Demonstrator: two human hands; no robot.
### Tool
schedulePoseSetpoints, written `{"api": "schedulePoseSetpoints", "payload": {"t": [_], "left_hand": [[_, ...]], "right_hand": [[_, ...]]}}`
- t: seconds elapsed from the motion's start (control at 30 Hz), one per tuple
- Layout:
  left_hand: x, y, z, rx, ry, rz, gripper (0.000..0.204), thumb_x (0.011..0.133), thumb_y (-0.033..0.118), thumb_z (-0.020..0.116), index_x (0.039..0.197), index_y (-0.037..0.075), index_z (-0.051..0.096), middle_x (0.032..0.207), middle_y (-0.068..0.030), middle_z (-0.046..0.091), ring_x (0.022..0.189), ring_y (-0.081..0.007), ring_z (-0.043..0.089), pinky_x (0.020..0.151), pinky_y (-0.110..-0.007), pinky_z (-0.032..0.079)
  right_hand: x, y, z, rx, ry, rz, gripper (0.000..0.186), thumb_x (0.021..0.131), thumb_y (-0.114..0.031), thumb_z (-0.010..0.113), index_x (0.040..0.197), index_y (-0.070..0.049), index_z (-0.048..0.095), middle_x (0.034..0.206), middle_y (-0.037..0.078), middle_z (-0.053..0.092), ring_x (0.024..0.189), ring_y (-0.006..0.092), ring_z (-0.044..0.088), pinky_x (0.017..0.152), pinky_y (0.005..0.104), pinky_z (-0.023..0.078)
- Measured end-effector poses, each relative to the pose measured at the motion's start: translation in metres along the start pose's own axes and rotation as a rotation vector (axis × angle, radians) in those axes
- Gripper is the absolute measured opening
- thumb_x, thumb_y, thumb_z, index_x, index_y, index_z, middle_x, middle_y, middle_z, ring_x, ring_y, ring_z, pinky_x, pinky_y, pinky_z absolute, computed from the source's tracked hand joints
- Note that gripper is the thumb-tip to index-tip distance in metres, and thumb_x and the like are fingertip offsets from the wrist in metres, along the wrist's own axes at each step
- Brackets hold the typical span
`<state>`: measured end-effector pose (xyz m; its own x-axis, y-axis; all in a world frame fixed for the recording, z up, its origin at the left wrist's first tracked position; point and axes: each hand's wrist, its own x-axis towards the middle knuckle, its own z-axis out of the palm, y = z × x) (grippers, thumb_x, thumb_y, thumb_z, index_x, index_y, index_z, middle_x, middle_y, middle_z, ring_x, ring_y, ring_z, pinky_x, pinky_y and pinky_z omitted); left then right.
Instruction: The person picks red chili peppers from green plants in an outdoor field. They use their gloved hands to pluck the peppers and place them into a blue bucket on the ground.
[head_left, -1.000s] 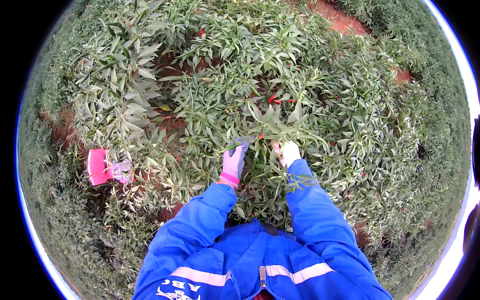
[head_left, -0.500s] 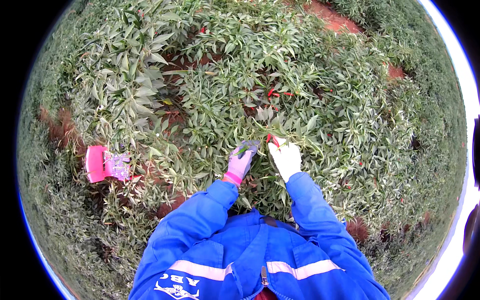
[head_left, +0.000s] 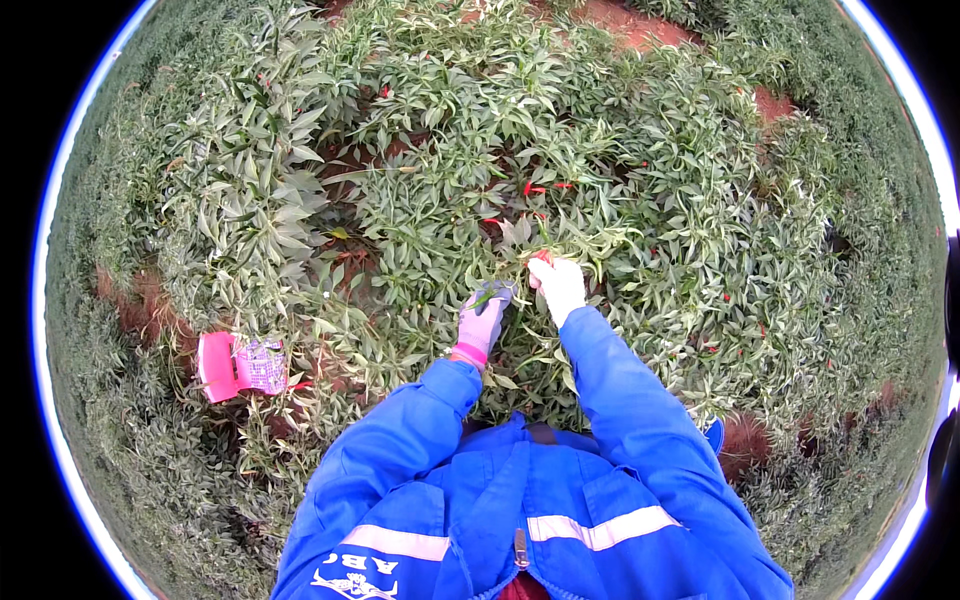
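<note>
My right hand [head_left: 560, 287], in a white glove, is closed with its fingertips pinched on a red chili pepper [head_left: 541, 256] among the leaves. Just left of it and a little nearer, my left hand [head_left: 482, 322], in a lilac and grey glove with a pink cuff, curls its fingers round green foliage of the chili plant [head_left: 489, 296]. Leaves partly cover those fingers. Beyond both hands, more red chilies [head_left: 533, 188] show between the leaves, one of them a bright red chili [head_left: 491, 222] close ahead of the left hand.
Dense chili plants [head_left: 680, 220] surround me on all sides. To the left, a bright pink plastic container [head_left: 217, 367] with a purple-and-white patterned part [head_left: 262, 366] sits among the foliage. Reddish soil [head_left: 635, 24] shows at the far edge, and a blue shoe [head_left: 714, 436] beside my right sleeve.
My right hand has turned leftward and moved slightly farther out, its fingertips at the red chili. The left hand stays nearly in place. The whole view has shifted a little.
</note>
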<state>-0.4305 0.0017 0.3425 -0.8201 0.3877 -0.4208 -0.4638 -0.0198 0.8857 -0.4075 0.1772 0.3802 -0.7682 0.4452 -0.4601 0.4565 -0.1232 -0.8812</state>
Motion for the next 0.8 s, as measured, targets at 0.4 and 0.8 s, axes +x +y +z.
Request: {"api": "schedulePoseSetpoints", "payload": {"t": [0.4, 0.8], "left_hand": [[-0.028, 0.005, -0.010, 0.103, -0.018, -0.042, 0.030, 0.096, 0.027, 0.056, 0.112, 0.005, 0.068, 0.104, -0.0002, 0.069, 0.088, -0.0090, 0.057, 0.078, -0.025, 0.045], [-0.028, 0.013, -0.015, 0.341, 0.009, 0.003, 0.026, 0.093, 0.021, 0.059, 0.110, 0.003, 0.069, 0.104, -0.0025, 0.070, 0.090, -0.0108, 0.059, 0.080, -0.026, 0.045]], "right_hand": [[-0.023, 0.038, -0.020, 0.795, -0.277, 0.360, 0.015, 0.087, -0.013, 0.064, 0.077, -0.015, 0.053, 0.062, 0.000, 0.052, 0.040, 0.0074, 0.032, 0.038, 0.0247, 0.020], [-0.026, 0.040, 0.015, 0.389, -0.051, 0.196, 0.017, 0.094, -0.026, 0.057, 0.088, -0.011, 0.062, 0.064, -0.001, 0.055, 0.043, 0.0077, 0.038, 0.040, 0.0254, 0.027]]}}
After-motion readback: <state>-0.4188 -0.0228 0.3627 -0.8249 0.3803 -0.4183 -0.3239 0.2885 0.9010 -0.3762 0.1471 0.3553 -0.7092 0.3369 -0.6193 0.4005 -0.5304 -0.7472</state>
